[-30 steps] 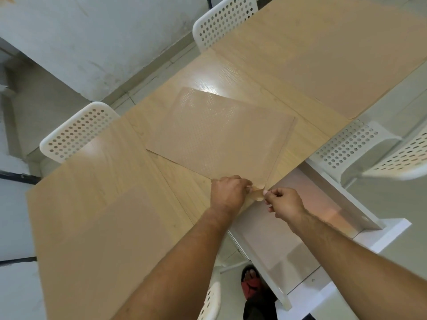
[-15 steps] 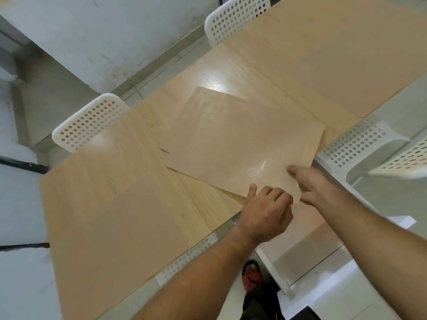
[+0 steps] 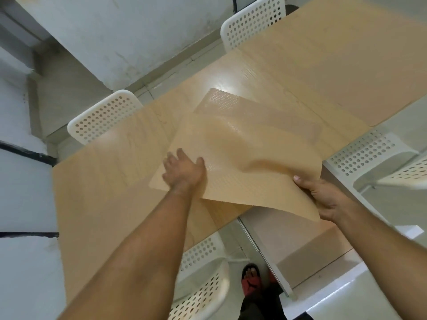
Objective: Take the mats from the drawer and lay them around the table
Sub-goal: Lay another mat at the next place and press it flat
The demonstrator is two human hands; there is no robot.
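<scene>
A tan mat (image 3: 249, 162) hangs partly above the wooden table (image 3: 208, 72), blurred and rippled. My right hand (image 3: 323, 199) grips its near right corner and holds it off the table edge. My left hand (image 3: 184, 172) lies flat on the mat's left part with fingers spread. Under it, another dimpled mat (image 3: 219, 100) sticks out toward the far side. A further mat (image 3: 346, 54) lies on the far right of the table. The white drawer (image 3: 275, 257) stands open below my right arm, with a tan sheet (image 3: 312, 248) inside.
White perforated chairs stand around the table: far left (image 3: 104, 121), far middle (image 3: 251, 19), right (image 3: 369, 155) and near me (image 3: 203, 273). My foot in a red sandal (image 3: 250, 280) is beside the drawer. A grey wall runs behind the table.
My hands went from pinching the mats' near corner to spreading apart. My right hand now holds the top mat's corner lifted, and my left hand has moved left onto the mat.
</scene>
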